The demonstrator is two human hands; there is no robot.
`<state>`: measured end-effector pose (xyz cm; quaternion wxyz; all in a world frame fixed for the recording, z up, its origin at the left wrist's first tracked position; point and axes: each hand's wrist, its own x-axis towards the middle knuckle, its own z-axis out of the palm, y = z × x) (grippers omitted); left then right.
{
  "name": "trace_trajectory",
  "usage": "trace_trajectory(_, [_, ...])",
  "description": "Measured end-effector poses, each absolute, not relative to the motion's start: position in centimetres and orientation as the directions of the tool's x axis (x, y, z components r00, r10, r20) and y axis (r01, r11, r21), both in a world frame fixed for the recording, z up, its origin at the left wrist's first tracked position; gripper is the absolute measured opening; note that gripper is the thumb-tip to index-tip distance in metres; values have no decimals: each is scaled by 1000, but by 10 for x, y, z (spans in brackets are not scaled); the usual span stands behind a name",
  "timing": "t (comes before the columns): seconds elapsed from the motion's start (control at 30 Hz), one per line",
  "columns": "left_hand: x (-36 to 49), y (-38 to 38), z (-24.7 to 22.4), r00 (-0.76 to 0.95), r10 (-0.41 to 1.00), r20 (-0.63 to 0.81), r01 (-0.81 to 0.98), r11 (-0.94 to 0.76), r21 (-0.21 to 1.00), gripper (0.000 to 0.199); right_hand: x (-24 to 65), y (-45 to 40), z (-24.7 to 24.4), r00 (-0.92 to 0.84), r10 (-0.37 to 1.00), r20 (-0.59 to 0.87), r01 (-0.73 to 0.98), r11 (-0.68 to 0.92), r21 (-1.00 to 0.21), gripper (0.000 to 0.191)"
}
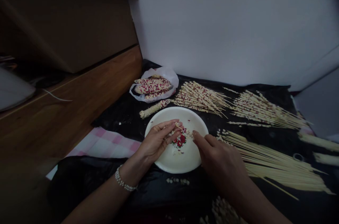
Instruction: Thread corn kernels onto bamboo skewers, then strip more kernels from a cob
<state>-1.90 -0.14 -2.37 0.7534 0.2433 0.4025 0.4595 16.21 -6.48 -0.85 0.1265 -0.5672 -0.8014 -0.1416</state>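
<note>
A white bowl with a red flower pattern and loose corn kernels inside sits in the middle. Over its left side, my left hand is closed, its fingertips pinching a thin skewer that carries pale kernels. At the bowl's right edge, my right hand has its thumb and finger pressed together; a small pale piece shows at the tips, too small to name. A beaded bracelet circles the left wrist.
Speckled corn cobs lie in a plastic bag behind the bowl, with one partly stripped cob beside it. Two piles of kernel-threaded skewers lie behind and right. Bare skewers spread at right. A wooden panel borders the left.
</note>
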Motion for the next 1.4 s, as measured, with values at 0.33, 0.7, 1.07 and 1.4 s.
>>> trace_trajectory(0.33, [-18, -2, -30, 263, 880, -395, -524, 474, 708, 18, 156, -66, -9, -346, 848, 402, 938, 311, 151, 44])
trace_trajectory(0.7, [-17, -1, -20, 385, 778, -496, -611, 618, 495, 31, 158, -65, -11, -373, 845, 384, 928, 345, 142, 45])
trace_trajectory(1.07, [-20, -5, -21, 349, 861, -369, -545, 507, 668, 23, 158, -65, -6, -339, 884, 321, 940, 335, 72, 44])
trace_trajectory(1.4, [-22, -2, -19, 386, 839, -384, -537, 543, 645, 39, 162, -64, -8, -320, 883, 343, 941, 338, 5, 34])
